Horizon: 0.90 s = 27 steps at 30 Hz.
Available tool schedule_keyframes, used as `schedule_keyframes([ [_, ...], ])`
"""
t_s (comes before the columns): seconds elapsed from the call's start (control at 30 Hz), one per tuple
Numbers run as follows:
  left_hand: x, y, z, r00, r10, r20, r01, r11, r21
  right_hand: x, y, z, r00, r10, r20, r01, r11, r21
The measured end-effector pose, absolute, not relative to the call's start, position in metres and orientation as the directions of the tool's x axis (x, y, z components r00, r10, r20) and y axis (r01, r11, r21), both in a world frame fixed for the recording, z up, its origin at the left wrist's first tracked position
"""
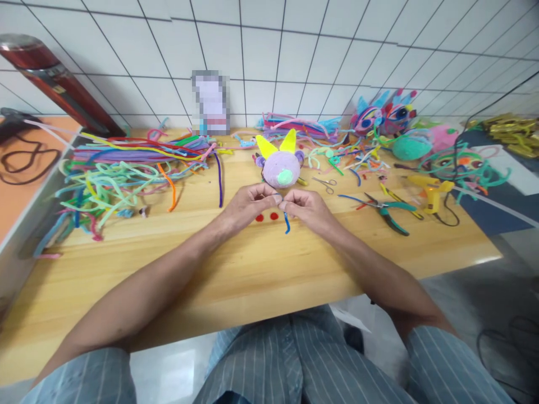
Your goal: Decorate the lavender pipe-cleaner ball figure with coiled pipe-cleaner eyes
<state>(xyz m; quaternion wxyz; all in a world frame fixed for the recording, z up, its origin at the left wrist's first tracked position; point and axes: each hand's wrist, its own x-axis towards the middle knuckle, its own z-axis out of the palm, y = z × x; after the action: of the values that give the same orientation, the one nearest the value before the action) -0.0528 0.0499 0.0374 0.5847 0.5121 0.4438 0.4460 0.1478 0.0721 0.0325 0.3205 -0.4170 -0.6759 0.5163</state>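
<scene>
My left hand (252,206) and my right hand (306,209) meet over the middle of the table, with thumbs and fingertips pinched together. Between them they hold a short blue pipe cleaner (287,222), whose free end hangs down below the fingers. The fingertips hide its upper part. Just beyond my hands sits a purple pipe-cleaner animal head (281,168) with yellow pointed ears (266,147) and a pale green spot. Two small red discs, a left one (259,217) and a right one (274,216), lie on the wood beneath my hands.
Piled pipe cleaners (118,179) cover the left side. Small scissors (326,183), green-handled pliers (391,212) and a yellow glue gun (433,193) lie to the right. Finished figures (383,119) stand at the back. A red flask (59,84) leans at the far left.
</scene>
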Motion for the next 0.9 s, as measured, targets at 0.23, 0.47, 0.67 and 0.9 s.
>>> schedule_keyframes([
  [0.23,-0.040,0.041,0.026,0.023,0.996,-0.083,-0.237,0.086,0.968,0.142,0.068,0.027,-0.372,0.926,0.058,0.149,0.121,-0.981],
  [0.47,-0.010,0.022,0.024,-0.024,0.967,-0.253,-0.591,0.191,0.784,0.129,0.058,0.018,-0.326,0.943,0.060,0.066,0.086,-0.994],
  [0.67,-0.034,0.041,0.030,0.140,0.973,-0.183,-0.420,0.226,0.879,0.141,0.067,0.032,-0.404,0.914,0.034,0.148,0.102,-0.984],
  [0.9,-0.064,0.060,0.040,0.314,0.949,0.016,0.010,-0.020,1.000,0.148,0.070,0.042,-0.445,0.895,0.023,0.287,0.167,-0.943],
])
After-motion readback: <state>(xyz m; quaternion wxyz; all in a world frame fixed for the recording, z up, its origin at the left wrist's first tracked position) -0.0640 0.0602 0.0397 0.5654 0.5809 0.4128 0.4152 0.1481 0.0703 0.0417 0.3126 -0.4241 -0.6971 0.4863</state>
